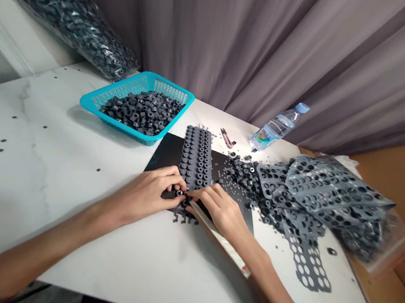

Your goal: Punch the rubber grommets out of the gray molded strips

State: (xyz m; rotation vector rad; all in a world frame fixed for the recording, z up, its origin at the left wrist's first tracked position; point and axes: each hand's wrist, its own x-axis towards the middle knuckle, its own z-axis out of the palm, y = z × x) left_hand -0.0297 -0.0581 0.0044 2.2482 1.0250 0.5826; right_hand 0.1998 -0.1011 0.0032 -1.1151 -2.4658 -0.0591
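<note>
A dark grey moulded rubber sheet (196,155) with rows of round bushings lies on a black mat (168,155). At its near end, my left hand (160,185) is closed, thumb and fingers pinching a small dark rubber bushing (179,193). My right hand (221,209) meets it there, fingers closed around a long flat stick-like tool (226,248) with a whitish side and brown edge. The tool's tip is hidden between the fingertips, so its kind does not show. Thin ragged ends of the sheet stick out below the hands.
A blue basket (118,126) holds many loose bushings, with a full plastic bag (78,27) behind it. Pink-handled thread snips (226,138) and a water bottle (277,128) stand farther back. Punched-out sheets (329,189), loose bushings and scraps (243,172) pile up on the right.
</note>
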